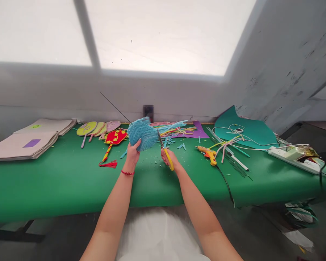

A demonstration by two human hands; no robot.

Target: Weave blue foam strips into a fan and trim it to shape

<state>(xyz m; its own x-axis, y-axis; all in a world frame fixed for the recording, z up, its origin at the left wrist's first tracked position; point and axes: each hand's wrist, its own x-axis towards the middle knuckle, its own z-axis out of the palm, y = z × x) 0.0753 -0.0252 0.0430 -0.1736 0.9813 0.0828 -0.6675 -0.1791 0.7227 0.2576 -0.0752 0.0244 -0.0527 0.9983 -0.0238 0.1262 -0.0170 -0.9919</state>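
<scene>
My left hand (134, 152) grips the lower edge of a blue ribbed fan-shaped piece (142, 134), thumb on its face. A thin dark wire (114, 105) sticks out from it to the upper left. My right hand (168, 159) is closed round the yellow handles of a pair of scissors (167, 154), whose blades point up beside the piece's right edge. Whether the blades touch it, I cannot tell. Small blue offcuts (182, 146) lie scattered on the green table (84, 185) around and under the hands.
Left stand a red-and-yellow fan with tassel (116, 137), several pale fans (87, 128) and paper stacks (21, 143). Behind are fuzzy stems (179, 125) and a purple sheet (199, 130). Right lie a glue gun (210, 155) with cord, wires (235, 163), a teal sheet (244, 127) and a power strip (293, 159).
</scene>
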